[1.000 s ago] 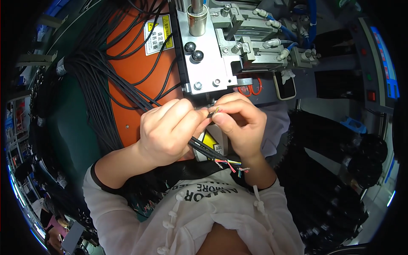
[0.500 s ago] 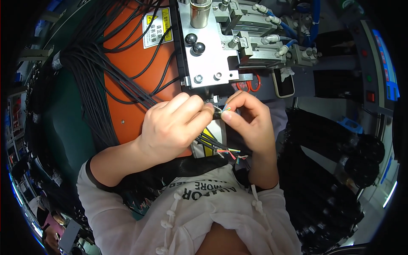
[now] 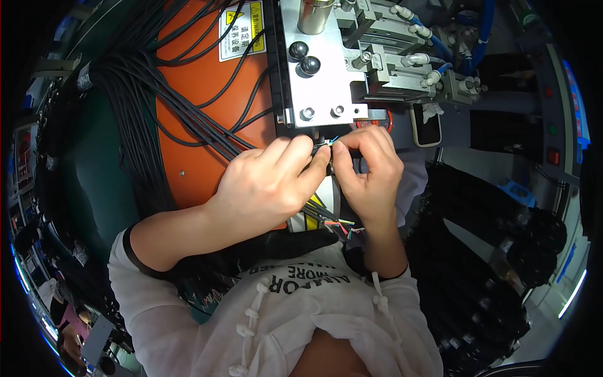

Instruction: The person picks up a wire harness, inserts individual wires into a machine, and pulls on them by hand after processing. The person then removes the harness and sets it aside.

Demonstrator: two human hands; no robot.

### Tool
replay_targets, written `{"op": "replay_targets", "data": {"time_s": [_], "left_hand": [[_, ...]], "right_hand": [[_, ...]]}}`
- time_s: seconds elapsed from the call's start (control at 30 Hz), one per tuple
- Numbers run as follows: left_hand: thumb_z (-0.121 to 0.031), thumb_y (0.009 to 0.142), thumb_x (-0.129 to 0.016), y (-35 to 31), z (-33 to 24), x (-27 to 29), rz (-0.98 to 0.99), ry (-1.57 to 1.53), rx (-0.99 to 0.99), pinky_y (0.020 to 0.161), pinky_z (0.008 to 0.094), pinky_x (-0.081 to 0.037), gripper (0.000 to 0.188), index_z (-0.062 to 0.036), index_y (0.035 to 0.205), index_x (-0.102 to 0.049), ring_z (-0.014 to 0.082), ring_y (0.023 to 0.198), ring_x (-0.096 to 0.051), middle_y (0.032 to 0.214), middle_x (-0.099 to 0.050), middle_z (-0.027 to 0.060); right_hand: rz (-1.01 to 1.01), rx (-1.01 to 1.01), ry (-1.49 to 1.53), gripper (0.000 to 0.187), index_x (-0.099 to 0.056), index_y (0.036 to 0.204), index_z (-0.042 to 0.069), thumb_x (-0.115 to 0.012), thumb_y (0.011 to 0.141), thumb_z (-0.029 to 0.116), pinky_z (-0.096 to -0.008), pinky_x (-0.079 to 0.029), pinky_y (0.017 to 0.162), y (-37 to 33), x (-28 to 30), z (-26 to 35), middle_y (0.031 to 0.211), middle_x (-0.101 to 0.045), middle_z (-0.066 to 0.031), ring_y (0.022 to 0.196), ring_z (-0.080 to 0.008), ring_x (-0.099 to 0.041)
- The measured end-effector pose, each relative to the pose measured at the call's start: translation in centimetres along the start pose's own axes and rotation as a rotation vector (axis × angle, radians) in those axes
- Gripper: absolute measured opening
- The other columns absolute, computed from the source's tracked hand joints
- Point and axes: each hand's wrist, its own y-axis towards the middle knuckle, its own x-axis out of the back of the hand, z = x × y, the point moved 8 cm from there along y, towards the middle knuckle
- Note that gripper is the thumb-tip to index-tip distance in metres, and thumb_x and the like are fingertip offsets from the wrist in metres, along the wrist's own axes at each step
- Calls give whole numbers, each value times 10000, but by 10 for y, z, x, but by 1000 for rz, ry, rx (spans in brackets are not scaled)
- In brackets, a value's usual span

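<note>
Just below the machine's metal plate (image 3: 326, 94), both my hands meet at the stripped end of a black cable. Thin colored wires (image 3: 333, 141), blue and green-yellow among them, poke out between the fingertips. My left hand (image 3: 267, 179) is closed in a pinch on this cable end. My right hand (image 3: 372, 166) pinches the wires from the other side with thumb and index finger. Fingers hide most of the held part. Below my hands, several other black cables end in bare red, white, yellow and green wires (image 3: 340, 225).
A thick bundle of black cables (image 3: 182, 110) runs over the orange machine surface (image 3: 195, 176). Pneumatic cylinders (image 3: 402, 81) with blue hoses stand beyond the plate. A phone-like dark object (image 3: 426, 129) lies at right. Large black cable bundles (image 3: 477, 270) hang lower right.
My hands have moved up, bringing the wire ends closer to the machine's plate. My right fingers are drawn closer together at the wires. The view has shifted slightly.
</note>
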Motion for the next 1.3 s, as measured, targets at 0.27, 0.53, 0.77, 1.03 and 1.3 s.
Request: {"op": "replay_targets", "data": {"time_s": [0.27,0.53,0.77,1.03,1.3], "left_hand": [[-54,732,-638,1,-2,-1,14,66,-10,427,222,-377,240,-42,968,-679,102,590,-471,715,-409,6],[-94,705,-636,2,4,-2,-92,40,-50,438,210,-383,186,-37,880,-658,94,591,-498,713,-437,-7],[-96,688,-636,6,5,6,-114,2,-47,485,222,-412,171,-49,852,-647,99,604,-527,719,-471,-7],[-84,706,-654,-1,3,13,12,79,1,499,238,-416,155,-40,855,-651,108,595,-548,701,-477,7],[-101,732,-674,-3,14,11,80,18,86,508,257,-407,152,-34,868,-663,121,576,-559,692,-482,17]], "right_hand": [[-43,21,49,75,-585,735,-3,-651,733,-38,-298,-443,639,-4,-4,-7,709,-576,-81,670,-207,-549],[-12,-404,547,52,-561,779,-5,-609,783,-23,-263,-427,651,-22,-23,-49,742,-563,-69,683,-165,-535],[-30,-133,129,57,-561,801,-7,-609,827,10,-237,-416,673,-11,-8,-21,759,-566,-22,703,-118,-524],[28,-482,509,82,-599,818,-8,-678,797,-11,-240,-434,691,-19,-20,-47,775,-598,-51,716,-158,-557],[276,371,733,149,-628,883,1,-737,790,43,-266,-454,646,-6,13,18,782,-618,-71,702,-188,-581]]}}
